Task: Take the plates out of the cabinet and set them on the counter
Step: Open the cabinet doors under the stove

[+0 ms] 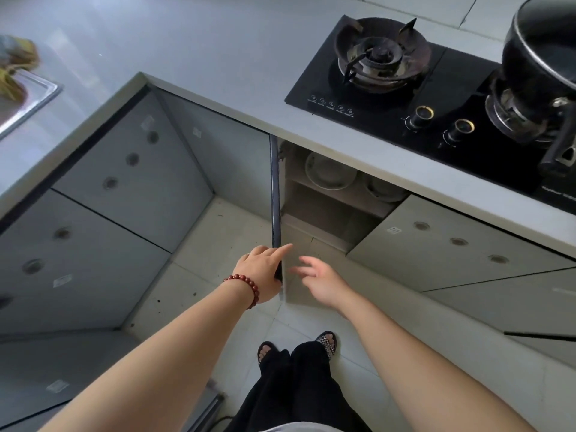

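Left hand (261,271), red bead bracelet (246,288) on the wrist, is gripping the near edge of the thin grey flat-panel cabinet door (275,188). The fingers are curling over the edge and the index finger is lying straight across it. This is likely pinning the door swung wide so the opening is free.

Right hand (321,277) is hanging in the air just right of the door, fingers spread and relaxed, holding nothing. It is pointing toward the open under-counter cabinet (327,210), which reads as a reach only beginning.

White round glazed plates (330,174) are lying flat on the upper shelf, far inside, none out yet. Pale stacked dishes (383,187) are sitting just right of them; bowls or plates, cannot tell. The lower shelf is looking dim.

Pale grey smooth counter (218,73) is running directly above, matte and stone-like. The bare stretch left of the hob looks like the landing spot.

Far right, a black glass gas hob (389,98) is carrying an iron burner ring and a black round pot (542,57). Far left is a steel sink rim (34,101). The neighbouring cabinet fronts are glossy and reflecting.
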The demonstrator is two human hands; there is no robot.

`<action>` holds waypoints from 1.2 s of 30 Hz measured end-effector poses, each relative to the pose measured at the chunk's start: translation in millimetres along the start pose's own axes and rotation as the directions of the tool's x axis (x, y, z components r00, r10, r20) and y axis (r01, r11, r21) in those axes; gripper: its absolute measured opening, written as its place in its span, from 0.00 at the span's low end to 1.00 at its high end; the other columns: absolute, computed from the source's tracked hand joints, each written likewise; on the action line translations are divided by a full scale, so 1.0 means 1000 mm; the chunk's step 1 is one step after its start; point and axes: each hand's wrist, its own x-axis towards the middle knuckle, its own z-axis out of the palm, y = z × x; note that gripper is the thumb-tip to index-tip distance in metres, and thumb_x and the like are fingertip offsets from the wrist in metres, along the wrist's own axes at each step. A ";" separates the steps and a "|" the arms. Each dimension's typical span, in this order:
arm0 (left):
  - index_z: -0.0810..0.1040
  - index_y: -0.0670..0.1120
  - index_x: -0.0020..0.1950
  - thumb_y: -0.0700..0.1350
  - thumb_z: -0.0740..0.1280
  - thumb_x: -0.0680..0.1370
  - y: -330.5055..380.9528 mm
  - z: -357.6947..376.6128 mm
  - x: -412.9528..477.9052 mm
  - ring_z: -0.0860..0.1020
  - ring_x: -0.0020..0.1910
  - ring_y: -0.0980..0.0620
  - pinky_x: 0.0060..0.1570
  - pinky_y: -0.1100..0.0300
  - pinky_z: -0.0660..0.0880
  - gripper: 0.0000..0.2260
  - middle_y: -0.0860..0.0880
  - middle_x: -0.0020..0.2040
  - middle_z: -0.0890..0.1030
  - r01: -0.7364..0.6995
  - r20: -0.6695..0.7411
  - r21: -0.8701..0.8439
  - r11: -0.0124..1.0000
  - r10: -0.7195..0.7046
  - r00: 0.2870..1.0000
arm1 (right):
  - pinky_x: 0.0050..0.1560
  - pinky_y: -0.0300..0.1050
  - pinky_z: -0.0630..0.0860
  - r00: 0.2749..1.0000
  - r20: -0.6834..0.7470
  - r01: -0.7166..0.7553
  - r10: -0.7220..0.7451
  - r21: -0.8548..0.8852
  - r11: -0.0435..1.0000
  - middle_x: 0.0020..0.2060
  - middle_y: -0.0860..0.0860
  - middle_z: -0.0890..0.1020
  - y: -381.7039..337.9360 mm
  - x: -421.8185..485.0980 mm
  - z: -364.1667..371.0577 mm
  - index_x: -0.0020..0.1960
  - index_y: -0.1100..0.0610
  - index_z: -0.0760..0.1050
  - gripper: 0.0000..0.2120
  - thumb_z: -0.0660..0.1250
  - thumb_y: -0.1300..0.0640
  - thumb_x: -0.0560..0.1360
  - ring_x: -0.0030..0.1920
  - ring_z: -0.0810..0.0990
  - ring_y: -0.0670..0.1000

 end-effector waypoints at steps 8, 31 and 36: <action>0.47 0.56 0.75 0.45 0.63 0.74 -0.006 -0.007 -0.002 0.57 0.72 0.48 0.69 0.48 0.59 0.35 0.53 0.73 0.63 -0.007 0.037 0.161 0.987 0.001 0.999 | 0.32 0.31 0.65 0.999 -0.028 0.026 -0.027 -0.007 1.000 0.64 0.47 0.77 -0.006 0.009 -0.002 0.73 0.56 0.60 0.26 0.55 0.68 0.76 0.30 0.68 0.35; 0.50 0.56 0.75 0.44 0.61 0.74 -0.029 -0.014 -0.013 0.59 0.71 0.48 0.67 0.48 0.61 0.32 0.54 0.72 0.65 0.126 0.040 0.106 0.986 -0.131 0.991 | 0.44 0.34 0.71 0.996 -0.063 0.067 -0.063 0.071 0.995 0.64 0.53 0.76 -0.022 0.000 -0.005 0.72 0.58 0.62 0.28 0.67 0.61 0.75 0.56 0.76 0.49; 0.51 0.57 0.75 0.45 0.61 0.75 -0.043 -0.011 -0.021 0.59 0.71 0.48 0.66 0.48 0.62 0.31 0.55 0.72 0.65 0.102 0.005 0.134 0.986 -0.104 0.995 | 0.43 0.35 0.71 0.996 -0.071 0.059 -0.054 0.066 0.996 0.63 0.53 0.76 -0.016 0.000 -0.005 0.72 0.58 0.62 0.28 0.67 0.61 0.75 0.56 0.76 0.49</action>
